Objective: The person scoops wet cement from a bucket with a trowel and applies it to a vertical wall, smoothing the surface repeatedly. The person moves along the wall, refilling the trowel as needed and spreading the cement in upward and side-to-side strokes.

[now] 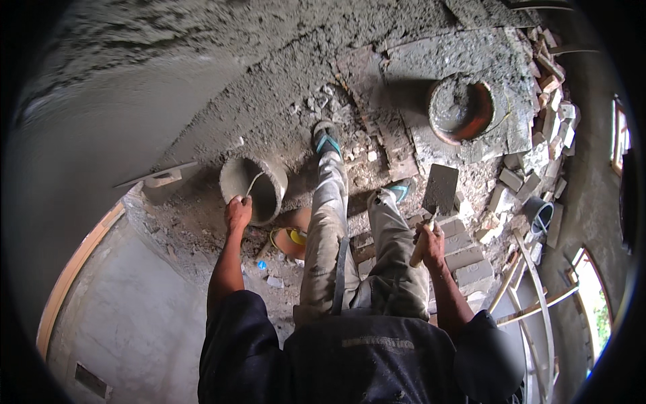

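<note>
Trowel (441,189) and grey bucket (276,179) are each in one of the person's hands in the head view. The right hand (431,246) is closed around the trowel's wooden handle (418,250), and the flat, dark blade points to the far side, just right of the right foot. The left hand (238,213) has its fingers curled narrowly on the thin handle (255,182) of the grey bucket, which is left of the left leg with its mouth facing up.

Between this bucket and the left leg is an orange container (281,246) with something yellow in it; a small blue scrap (262,264) lies nearer, on the rubble. The feet, in sandals (328,143), stand on rough ground. Far right, an orange bucket (485,115) holding wet grey mortar (455,102) rests on a mortar-smeared sheet (508,71). Bricks (553,126) are heaped beyond it to the right, and grey blocks (472,273) lie near the right forearm. Wooden poles (542,311) lean at the near right.
</note>
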`<state>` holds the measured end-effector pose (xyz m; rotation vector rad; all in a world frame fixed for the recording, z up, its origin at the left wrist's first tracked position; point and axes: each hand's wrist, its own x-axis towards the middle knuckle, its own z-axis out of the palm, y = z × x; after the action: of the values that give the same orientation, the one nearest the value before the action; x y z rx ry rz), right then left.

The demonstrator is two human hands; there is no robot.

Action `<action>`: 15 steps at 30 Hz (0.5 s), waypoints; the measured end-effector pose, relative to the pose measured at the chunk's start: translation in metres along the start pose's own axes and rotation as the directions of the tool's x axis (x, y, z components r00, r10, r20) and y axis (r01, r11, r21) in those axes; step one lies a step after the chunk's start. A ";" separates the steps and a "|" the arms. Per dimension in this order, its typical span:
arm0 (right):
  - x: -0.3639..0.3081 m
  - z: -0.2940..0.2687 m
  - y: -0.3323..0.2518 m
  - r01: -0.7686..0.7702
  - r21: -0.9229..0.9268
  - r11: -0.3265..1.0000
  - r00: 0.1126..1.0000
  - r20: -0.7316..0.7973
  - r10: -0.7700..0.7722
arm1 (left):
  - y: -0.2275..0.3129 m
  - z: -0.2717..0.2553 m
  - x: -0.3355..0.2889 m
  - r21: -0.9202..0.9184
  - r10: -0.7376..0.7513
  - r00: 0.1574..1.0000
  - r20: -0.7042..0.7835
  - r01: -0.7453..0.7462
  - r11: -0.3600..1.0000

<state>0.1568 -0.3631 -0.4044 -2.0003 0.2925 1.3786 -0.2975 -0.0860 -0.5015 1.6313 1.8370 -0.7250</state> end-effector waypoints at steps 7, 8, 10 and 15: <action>-0.047 0.010 -0.017 0.086 0.227 0.970 0.991 0.081 -0.107 | 0.163 -0.104 -0.136 -0.680 0.097 0.954 0.283 0.128 0.722; -0.055 0.017 -0.017 0.064 0.204 0.977 0.988 0.126 -0.091 | 0.174 -0.093 -0.150 -0.730 0.190 0.951 0.242 0.050 0.681; -0.065 0.024 -0.011 0.016 0.158 0.987 0.987 0.158 -0.041 | 0.213 -0.076 -0.186 -0.788 0.238 0.940 0.246 0.051 0.614; -0.117 0.025 -0.063 0.269 0.462 0.845 0.933 0.092 -0.348 | 0.314 -0.031 -0.250 -0.926 0.476 0.852 0.218 0.027 0.376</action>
<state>0.1238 -0.3221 -0.2796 -1.4639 0.1725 1.1448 0.0356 -0.2007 -0.3065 0.7959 1.1797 0.1175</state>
